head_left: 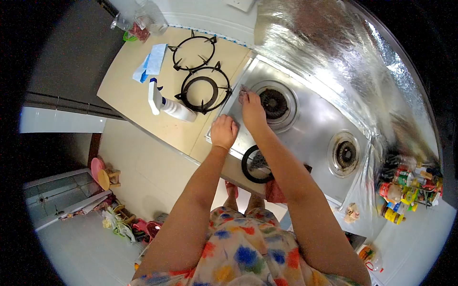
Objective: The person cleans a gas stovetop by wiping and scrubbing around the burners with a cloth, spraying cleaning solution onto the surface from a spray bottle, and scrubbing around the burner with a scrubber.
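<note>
Silver stove (310,143), rag (244,90) by the burner (274,103)
Rag is pinched in the right hand (254,112); left hand (224,131) is curled, maybe for leaning. Black rings (214,89) are laid aside, probably for room.

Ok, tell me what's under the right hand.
Part of what looks like a crumpled cloth pokes out beyond the right hand, over the stove. The rest of the cloth and the steel directly beneath are covered by the hand.

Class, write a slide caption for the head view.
Right hand holding a crumpled wad on the stovetop, left hand at its edge, spray bottle nearby.
</note>
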### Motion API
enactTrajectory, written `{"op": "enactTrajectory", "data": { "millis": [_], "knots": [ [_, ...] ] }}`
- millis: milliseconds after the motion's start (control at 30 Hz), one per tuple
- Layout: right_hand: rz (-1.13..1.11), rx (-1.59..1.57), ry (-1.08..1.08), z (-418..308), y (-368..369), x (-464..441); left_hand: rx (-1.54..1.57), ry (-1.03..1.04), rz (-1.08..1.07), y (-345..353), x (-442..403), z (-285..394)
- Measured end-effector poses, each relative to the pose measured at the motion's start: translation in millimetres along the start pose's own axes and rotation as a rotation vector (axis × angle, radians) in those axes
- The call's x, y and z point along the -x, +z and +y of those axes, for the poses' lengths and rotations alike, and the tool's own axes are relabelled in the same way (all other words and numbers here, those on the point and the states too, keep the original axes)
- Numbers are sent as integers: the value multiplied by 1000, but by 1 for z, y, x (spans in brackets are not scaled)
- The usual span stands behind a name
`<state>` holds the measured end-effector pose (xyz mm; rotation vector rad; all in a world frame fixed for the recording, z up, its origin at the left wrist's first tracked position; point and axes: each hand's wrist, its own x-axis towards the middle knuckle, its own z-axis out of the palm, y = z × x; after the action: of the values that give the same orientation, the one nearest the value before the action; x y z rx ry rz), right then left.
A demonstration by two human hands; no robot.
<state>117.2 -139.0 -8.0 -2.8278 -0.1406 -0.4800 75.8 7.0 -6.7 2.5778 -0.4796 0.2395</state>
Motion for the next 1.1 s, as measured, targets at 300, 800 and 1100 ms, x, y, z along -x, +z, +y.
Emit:
{"op": "enactTrajectory", "data": {
  "millis": [300,800,1100],
  "knots": [
    [-317,-2,-6,-12,-28,32,-15,-11,15,1,2,0],
    [-343,-133,66,78,-68,104,-30,6,-11,4,2,-2],
    [-295,64,124,81,-107,95,-11,-21,-3,2,2,-1]
  ]
}}
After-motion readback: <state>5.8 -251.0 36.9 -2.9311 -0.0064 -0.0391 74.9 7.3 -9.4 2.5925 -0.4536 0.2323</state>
